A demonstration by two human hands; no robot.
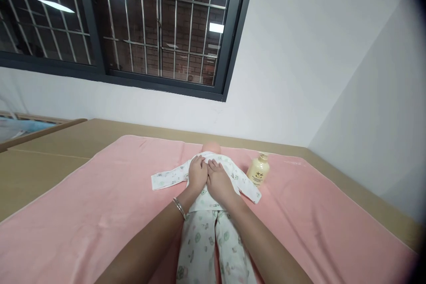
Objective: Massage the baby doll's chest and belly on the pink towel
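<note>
A baby doll (213,206) in a white top and trousers with small green prints lies stretched out, its head at the far end. Its sleeves spread to both sides. My left hand (199,172), with a silver bangle at the wrist, rests on the upper chest of the top. Beside it, my right hand (219,181) lies on the chest too, fingers pointing toward the collar. The hands meet near the middle, with fingers laid out on the cloth and nothing visibly held. They cover part of the top's front. The far sleeve ends extend past my hands.
A pale yellow pump bottle (258,169) stands right of the doll, close to its sleeve. Under both is a pink sheet (126,186) on a tan padded surface (60,142). Behind rise a white wall (279,53) and a barred, dark-framed window (159,22).
</note>
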